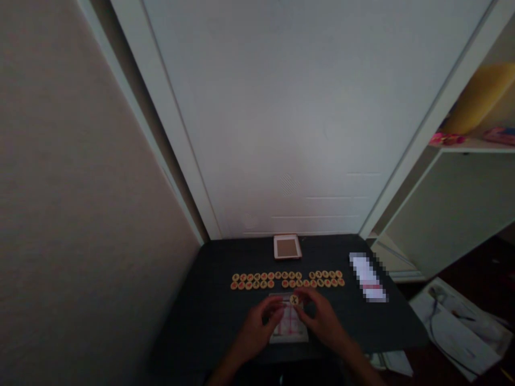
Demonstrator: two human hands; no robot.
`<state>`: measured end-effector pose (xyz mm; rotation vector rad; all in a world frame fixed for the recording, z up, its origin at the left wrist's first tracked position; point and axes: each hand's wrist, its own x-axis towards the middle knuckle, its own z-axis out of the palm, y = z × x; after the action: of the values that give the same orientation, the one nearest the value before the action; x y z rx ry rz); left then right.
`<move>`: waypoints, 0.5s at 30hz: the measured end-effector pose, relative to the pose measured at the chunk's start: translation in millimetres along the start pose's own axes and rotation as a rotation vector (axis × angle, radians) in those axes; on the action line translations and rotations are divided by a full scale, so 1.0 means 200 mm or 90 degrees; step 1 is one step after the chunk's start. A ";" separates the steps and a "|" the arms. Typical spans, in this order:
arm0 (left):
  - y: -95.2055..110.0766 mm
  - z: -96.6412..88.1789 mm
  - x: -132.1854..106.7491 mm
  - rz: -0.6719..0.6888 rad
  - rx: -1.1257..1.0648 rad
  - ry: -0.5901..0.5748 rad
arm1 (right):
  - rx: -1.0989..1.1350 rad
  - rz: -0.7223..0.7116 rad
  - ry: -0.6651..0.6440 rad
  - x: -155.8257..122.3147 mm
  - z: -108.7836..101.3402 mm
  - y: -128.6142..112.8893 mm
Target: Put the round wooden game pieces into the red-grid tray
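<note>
A round wooden Chinese chess piece (294,300) with a dark character stands tilted with its face toward me, between the fingertips of my right hand (319,313). My left hand (259,321) is close beside it, thumb and fingers drawn together; what they pinch, if anything, cannot be made out. Both hands are over a pale rectangular sheet or box lid (290,331) with pink-red lines. Beyond them, two rows of round Chinese chess pieces (264,284) with red or dark characters lie flat, with gaps in the rows.
The dark table (209,311) meets a white panel door (298,134) at its far edge. A shallow open box (287,248) stands at the back. A blurred-out pale object (368,279) lies at the right. White papers or boxes (458,327) are beside the table, lower right.
</note>
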<state>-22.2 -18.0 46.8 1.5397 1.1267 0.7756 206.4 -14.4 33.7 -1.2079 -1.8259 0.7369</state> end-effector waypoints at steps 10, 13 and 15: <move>0.00 0.10 0.08 -0.025 -0.188 0.030 | 0.003 -0.082 -0.048 0.01 0.04 -0.09; 0.01 0.09 0.08 -0.011 -0.194 0.016 | 0.010 -0.069 -0.046 0.01 0.04 -0.08; 0.01 0.08 0.07 -0.005 -0.189 0.001 | 0.018 -0.053 -0.049 0.01 0.04 -0.07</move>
<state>-2.3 -9.7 44.3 1.2850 0.9689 0.8964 193.0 -18.4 41.5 -1.0917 -1.9112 0.7686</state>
